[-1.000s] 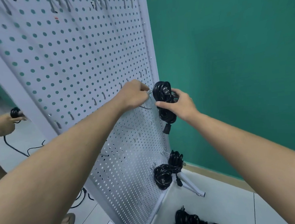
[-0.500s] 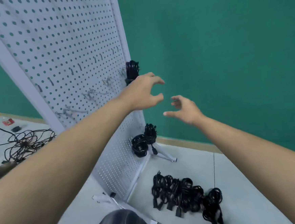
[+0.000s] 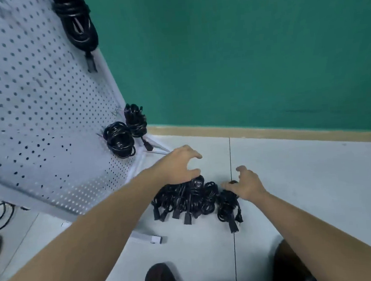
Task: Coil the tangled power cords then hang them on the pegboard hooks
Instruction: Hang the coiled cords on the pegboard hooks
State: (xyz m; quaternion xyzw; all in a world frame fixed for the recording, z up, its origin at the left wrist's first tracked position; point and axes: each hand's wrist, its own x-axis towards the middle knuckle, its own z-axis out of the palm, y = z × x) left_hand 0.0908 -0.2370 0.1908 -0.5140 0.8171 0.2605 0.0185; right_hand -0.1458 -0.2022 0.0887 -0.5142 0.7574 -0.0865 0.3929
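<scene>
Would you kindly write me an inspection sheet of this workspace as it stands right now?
Surface: pale tiled floor, with a stand foot on it.
Job's things: the pegboard holds a high coil and two low coils; a pile of coiled cords lies on the floor.
Clutter: two blurred dark shapes at the bottom edge, unidentifiable.
Grippers: left hand spread over the pile, empty; right hand loosely curled at the pile's right end, contact unclear.
Cables: loose black cable on the floor left of the pegboard.
Surroundings: green wall, tan skirting.
</scene>
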